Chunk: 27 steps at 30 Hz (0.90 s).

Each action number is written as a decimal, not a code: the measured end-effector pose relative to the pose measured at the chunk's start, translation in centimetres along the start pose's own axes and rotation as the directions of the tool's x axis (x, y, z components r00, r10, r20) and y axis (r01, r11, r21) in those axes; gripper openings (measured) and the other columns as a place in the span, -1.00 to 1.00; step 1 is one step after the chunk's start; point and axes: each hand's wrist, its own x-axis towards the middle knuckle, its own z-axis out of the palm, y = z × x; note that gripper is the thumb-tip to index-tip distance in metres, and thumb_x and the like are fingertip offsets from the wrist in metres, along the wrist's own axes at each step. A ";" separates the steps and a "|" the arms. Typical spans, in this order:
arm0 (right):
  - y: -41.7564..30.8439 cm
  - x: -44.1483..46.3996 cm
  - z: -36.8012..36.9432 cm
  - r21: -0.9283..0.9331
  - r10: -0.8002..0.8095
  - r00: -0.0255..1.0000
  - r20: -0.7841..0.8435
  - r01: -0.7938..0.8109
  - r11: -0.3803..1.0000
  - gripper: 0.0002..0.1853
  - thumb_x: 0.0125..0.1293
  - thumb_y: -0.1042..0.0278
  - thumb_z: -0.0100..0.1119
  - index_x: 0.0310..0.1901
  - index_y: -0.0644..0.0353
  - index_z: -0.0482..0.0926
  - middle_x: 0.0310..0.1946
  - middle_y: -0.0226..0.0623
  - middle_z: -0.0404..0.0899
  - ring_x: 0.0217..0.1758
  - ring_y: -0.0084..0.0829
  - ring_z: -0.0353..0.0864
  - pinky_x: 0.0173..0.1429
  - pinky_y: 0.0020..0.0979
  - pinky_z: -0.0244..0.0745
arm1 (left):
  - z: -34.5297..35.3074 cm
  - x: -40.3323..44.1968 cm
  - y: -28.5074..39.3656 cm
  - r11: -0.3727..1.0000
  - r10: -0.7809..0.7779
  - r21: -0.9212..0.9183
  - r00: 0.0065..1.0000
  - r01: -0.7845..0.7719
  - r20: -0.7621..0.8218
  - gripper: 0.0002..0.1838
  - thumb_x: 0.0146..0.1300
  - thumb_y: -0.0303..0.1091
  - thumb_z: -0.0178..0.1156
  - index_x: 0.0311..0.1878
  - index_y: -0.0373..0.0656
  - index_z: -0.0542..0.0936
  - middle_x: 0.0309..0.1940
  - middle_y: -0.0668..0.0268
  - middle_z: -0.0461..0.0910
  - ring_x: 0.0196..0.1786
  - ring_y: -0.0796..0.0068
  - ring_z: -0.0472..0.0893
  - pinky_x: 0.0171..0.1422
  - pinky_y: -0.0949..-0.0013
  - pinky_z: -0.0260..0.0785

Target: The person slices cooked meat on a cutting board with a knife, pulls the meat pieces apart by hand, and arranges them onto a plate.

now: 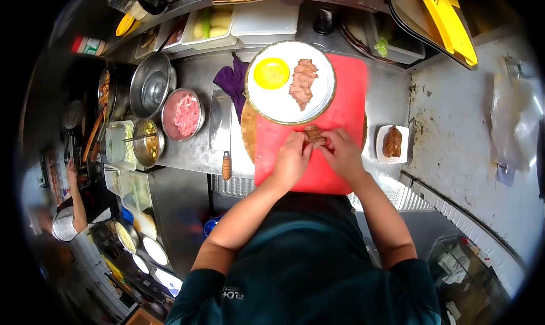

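Over the red cutting board (272, 169), a brown piece of meat (314, 133) is pinched between the fingers of my left hand (292, 159) and my right hand (343, 154). Just beyond my hands stands a round white plate (284, 108), partly over the board. It carries a row of sliced meat (304, 85) and a small yellow dish (271, 73). To the left lies a cleaver (220, 123) with a wooden handle, beside a purple cloth (231, 80). A white square dish (392, 154) with browned meat in it sits to the right of the board.
A metal bowl of pink raw meat (185, 115), an empty-looking steel bowl (152, 84) and a bowl of chopped food (149, 146) stand left. Lidded containers (264, 21) line the back under a shelf. A wall (448, 103) bounds the right. Another person's arm (76, 197) shows far left.
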 end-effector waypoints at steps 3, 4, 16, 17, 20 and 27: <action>0.8 -0.8 1.0 -0.028 -0.019 0.998 -0.059 0.018 0.999 -0.73 0.30 0.47 0.50 0.00 0.19 0.68 -0.10 -0.17 0.66 -0.17 -0.10 0.77 -0.11 -0.14 0.71 | 0.0 0.0 0.3 0.999 0.024 0.023 1.000 -0.025 0.011 -0.81 0.29 -0.63 0.43 -0.11 -0.30 0.61 -0.15 -0.06 0.63 -0.10 -0.20 0.67 0.00 -0.04 0.57; 1.0 -0.9 1.1 -0.019 0.000 0.998 -0.056 -0.001 1.000 -0.75 0.31 0.47 0.50 -0.02 0.19 0.68 -0.10 -0.17 0.66 -0.17 -0.08 0.77 -0.11 -0.13 0.71 | 0.0 -0.1 0.2 0.998 0.054 0.031 0.998 -0.055 0.012 -0.80 0.29 -0.63 0.44 -0.11 -0.29 0.62 -0.16 -0.04 0.64 -0.11 -0.16 0.68 -0.01 -0.01 0.57; 0.2 -1.8 0.3 0.083 -0.002 1.000 -0.015 0.003 0.997 -0.88 0.41 0.53 0.43 -0.08 0.26 0.72 -0.15 -0.15 0.71 -0.18 -0.16 0.77 -0.08 -0.22 0.68 | -1.0 -0.9 0.0 0.995 0.092 -0.034 0.995 -0.091 0.024 -0.79 0.33 -0.64 0.40 0.00 -0.30 0.69 -0.10 -0.01 0.67 -0.04 -0.14 0.71 0.04 0.04 0.62; 0.0 -1.7 0.1 0.096 0.001 1.000 -0.006 -0.001 0.995 -0.88 0.40 0.52 0.44 -0.07 0.26 0.72 -0.15 -0.16 0.72 -0.17 -0.17 0.77 -0.08 -0.23 0.68 | -1.1 -1.1 -0.3 0.990 0.137 -0.025 0.990 -0.137 0.029 -0.79 0.34 -0.65 0.40 0.01 -0.30 0.70 -0.10 -0.01 0.67 -0.05 -0.13 0.71 0.04 0.05 0.62; -0.3 -1.7 -0.6 0.139 0.050 0.987 0.149 -0.071 0.988 -0.78 0.40 0.54 0.42 0.05 0.27 0.72 -0.03 -0.15 0.72 -0.17 -0.24 0.77 -0.08 -0.27 0.69 | -1.4 -1.7 -0.9 0.992 0.096 -0.090 0.993 -0.090 0.063 -0.81 0.38 -0.65 0.42 0.01 -0.29 0.71 -0.10 0.10 0.70 -0.12 0.20 0.74 0.00 0.30 0.61; -1.1 0.9 -1.5 0.057 0.071 0.986 0.151 -0.080 0.995 -0.38 0.34 0.51 0.45 0.45 0.24 0.55 0.32 -0.12 0.59 -0.09 -0.29 0.77 -0.02 -0.30 0.72 | -1.0 -1.2 -1.8 0.959 -0.127 -0.237 0.984 0.155 0.126 -0.83 0.47 -0.63 0.37 0.07 -0.30 0.70 -0.18 0.29 0.69 -0.19 0.54 0.67 -0.07 0.44 0.55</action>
